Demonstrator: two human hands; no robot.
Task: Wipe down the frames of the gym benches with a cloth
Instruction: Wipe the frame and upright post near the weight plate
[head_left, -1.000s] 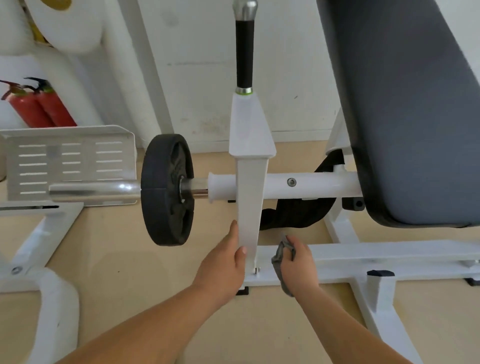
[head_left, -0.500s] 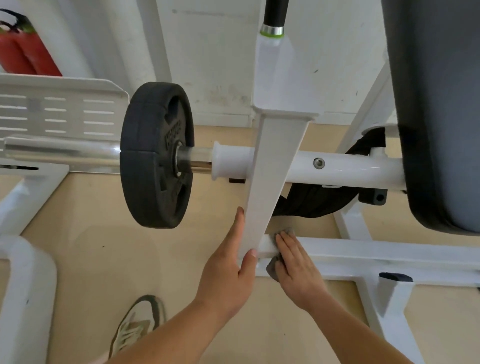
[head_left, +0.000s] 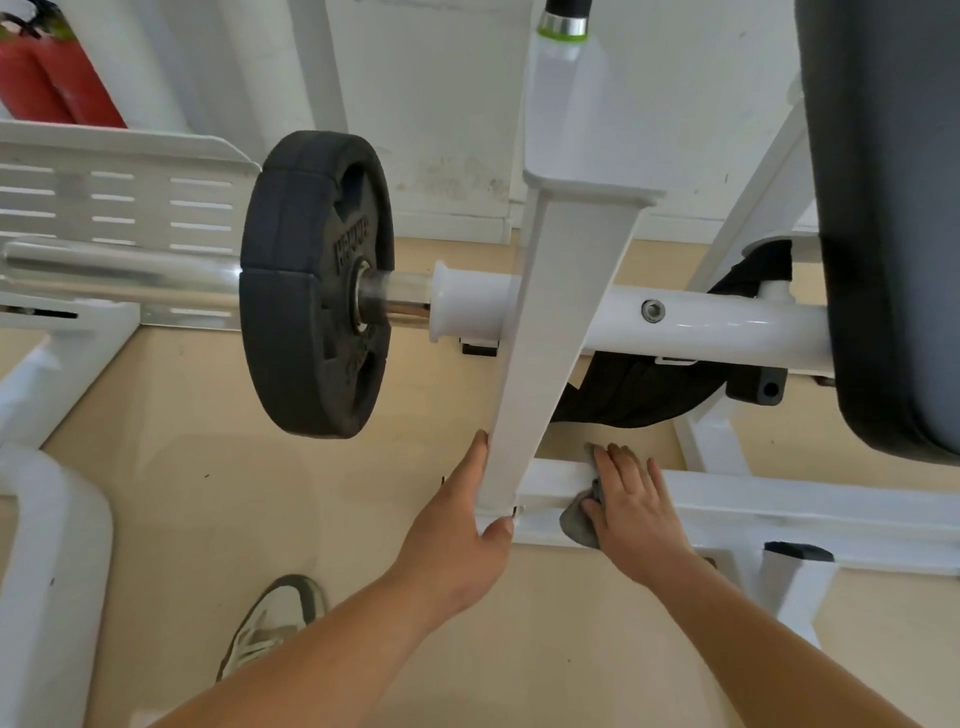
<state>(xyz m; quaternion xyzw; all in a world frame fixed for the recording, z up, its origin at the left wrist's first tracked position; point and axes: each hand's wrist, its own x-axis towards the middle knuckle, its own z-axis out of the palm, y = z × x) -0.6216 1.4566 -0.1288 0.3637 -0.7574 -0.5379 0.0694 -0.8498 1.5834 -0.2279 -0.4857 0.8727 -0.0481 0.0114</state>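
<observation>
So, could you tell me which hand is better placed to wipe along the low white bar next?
Right: the right hand presses the grey cloth on that bar, while the left hand grips the upright post.

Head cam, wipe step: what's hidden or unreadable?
Head view:
Most of the cloth: under the right hand.
Most fingers of the left hand: behind the upright post.
Top of the handle: cut by the top edge.
Lettering on the weight plate: blurred.
Dirt on the base rail: too fine to tell.

The right hand (head_left: 636, 512) presses cloth (head_left: 576, 522) onto base rail (head_left: 779, 499); left hand (head_left: 457, 540) grips upright (head_left: 545, 364).
</observation>
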